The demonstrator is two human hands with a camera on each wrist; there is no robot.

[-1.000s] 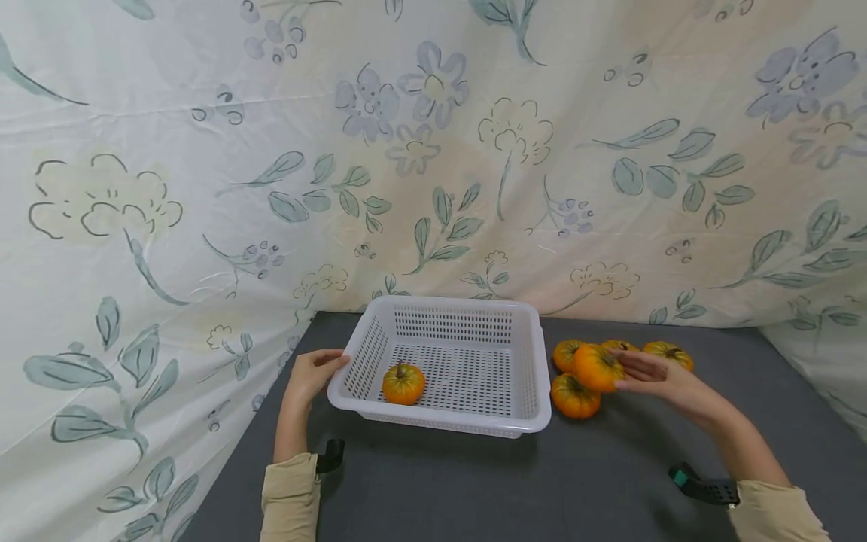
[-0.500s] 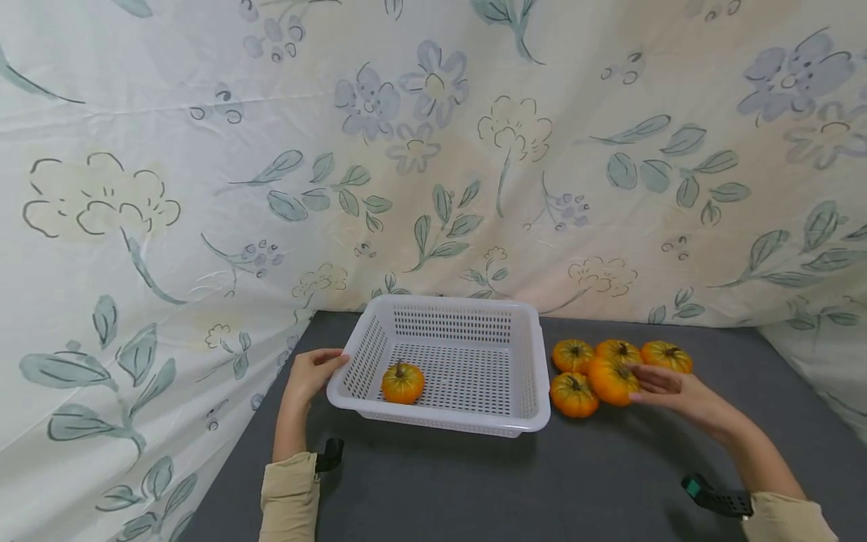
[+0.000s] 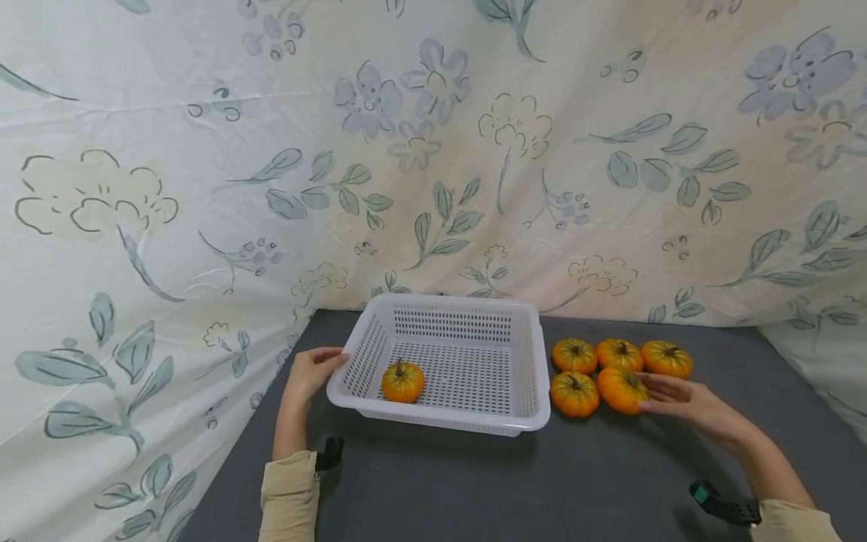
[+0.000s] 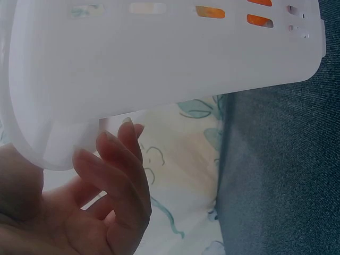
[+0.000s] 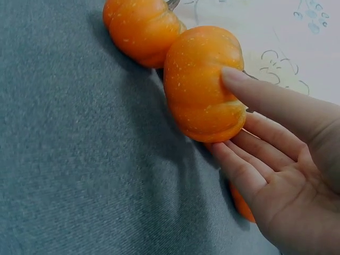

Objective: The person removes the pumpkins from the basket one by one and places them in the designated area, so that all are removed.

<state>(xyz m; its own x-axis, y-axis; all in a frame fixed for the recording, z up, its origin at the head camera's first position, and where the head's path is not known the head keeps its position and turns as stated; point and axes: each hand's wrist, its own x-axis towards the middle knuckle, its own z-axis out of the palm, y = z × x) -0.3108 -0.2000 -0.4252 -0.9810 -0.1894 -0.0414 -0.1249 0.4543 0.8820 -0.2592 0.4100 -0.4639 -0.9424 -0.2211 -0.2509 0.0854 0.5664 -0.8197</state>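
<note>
A small orange pumpkin [image 3: 619, 391] is pinched between the thumb and fingers of my right hand [image 3: 701, 412], low at the table's right side. In the right wrist view, the thumb presses one side of this pumpkin [image 5: 199, 85] and the fingers reach beneath it. My left hand [image 3: 313, 374] grips the left rim of a white perforated plastic basket [image 3: 447, 420]; in the left wrist view its curled fingers [image 4: 119, 159] are under the rim, the thumb partly hidden. One pumpkin [image 3: 403, 383] lies inside the basket at its left front.
Around the held pumpkin are a front-left pumpkin [image 3: 574, 394], a back-left pumpkin [image 3: 574, 355], a back-middle pumpkin [image 3: 619, 354] and a back-right pumpkin [image 3: 667, 359]. All stand on the dark table [image 3: 433, 489], right of the basket. A floral cloth [image 3: 433, 150] hangs behind.
My right hand has moved the pumpkin right and down, from above the other pumpkins to a spot beside the front-left one. The left hand and basket have stayed put.
</note>
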